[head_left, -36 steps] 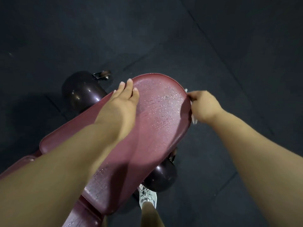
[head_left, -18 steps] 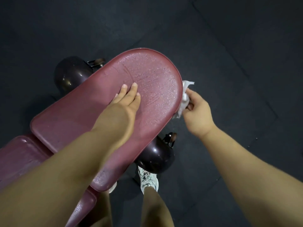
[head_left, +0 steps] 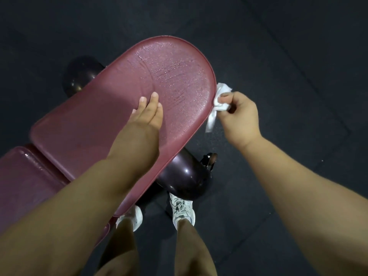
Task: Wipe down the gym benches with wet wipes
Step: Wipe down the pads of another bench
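A maroon padded gym bench (head_left: 83,124) runs from lower left to upper middle, and its rounded far end glistens with wet streaks. My left hand (head_left: 148,114) rests flat on the pad with straight fingers. My right hand (head_left: 239,116) pinches a crumpled white wet wipe (head_left: 219,100) against the bench's right edge, with a tail of the wipe hanging down. A second maroon pad section (head_left: 23,176) joins at the lower left.
Two dark glossy roller pads sit under the bench, one at the upper left (head_left: 79,74) and one at the lower right (head_left: 185,174) with a metal fitting beside it. My legs and white sneakers (head_left: 183,212) stand below the bench. Dark rubber floor (head_left: 278,56) surrounds everything.
My right hand has slid down the bench's right edge with the wipe, which now shows more. My left hand has drawn back along the pad toward me. The view has shifted.
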Tool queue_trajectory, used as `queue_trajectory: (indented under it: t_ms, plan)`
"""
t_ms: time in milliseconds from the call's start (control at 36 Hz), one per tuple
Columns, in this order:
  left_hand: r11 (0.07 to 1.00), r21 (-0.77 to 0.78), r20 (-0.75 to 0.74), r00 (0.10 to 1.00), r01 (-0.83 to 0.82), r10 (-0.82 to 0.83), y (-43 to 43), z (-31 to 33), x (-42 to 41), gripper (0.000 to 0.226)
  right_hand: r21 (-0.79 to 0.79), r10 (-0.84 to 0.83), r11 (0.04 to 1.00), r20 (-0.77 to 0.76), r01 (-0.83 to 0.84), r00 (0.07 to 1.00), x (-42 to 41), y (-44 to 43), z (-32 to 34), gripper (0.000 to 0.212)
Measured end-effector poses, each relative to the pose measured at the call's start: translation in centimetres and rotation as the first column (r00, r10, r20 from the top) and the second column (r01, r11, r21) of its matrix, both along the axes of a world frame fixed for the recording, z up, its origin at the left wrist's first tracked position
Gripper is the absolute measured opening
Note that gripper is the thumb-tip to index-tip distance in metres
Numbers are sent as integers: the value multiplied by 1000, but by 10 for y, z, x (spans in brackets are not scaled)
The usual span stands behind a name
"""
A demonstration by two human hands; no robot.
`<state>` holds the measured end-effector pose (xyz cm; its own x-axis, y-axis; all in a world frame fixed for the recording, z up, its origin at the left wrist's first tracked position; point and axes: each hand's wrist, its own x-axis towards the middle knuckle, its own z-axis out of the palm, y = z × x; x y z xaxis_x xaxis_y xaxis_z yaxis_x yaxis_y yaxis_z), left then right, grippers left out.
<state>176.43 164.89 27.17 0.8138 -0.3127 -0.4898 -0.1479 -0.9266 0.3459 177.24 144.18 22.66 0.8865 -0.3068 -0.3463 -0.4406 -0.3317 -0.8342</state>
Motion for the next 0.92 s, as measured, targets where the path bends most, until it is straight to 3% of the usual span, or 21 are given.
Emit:
queue_trajectory:
  t_ms: [139, 278, 528, 667, 806, 861, 917]
  plan:
    - [999, -34, 18, 999, -31, 32, -4, -3, -5, 86, 172, -12, 985, 32, 7, 999, -36, 15, 2, 30]
    - [997, -55, -20, 998, -56, 55, 0, -3, -4, 90, 154, -46, 987, 29, 41, 999, -24, 12, 5, 26]
    - [994, -85, 1, 998, 69, -69, 32, 0, -16, 76, 76, -387, 918, -44, 390, 921, -75, 78, 1, 20]
    - [983, -81, 95, 983, 163, -155, 68, -7, -46, 65, 246, -471, 835, -145, 492, 870, -121, 132, 4, 36]
    - [975, -50, 13, 977, 215, -214, 87, -2, -61, 78, 27, -519, 854, -48, 520, 854, -98, 123, -6, 26]
    - [974, -61, -18, 975, 219, -220, 88, -1, -58, 83, 13, -553, 833, -6, 553, 833, -82, 115, -4, 19]
    - [977, -79, -28, 980, 196, -199, 90, -1, -56, 84, 20, -555, 832, 23, 554, 832, -80, 118, 0, 26]
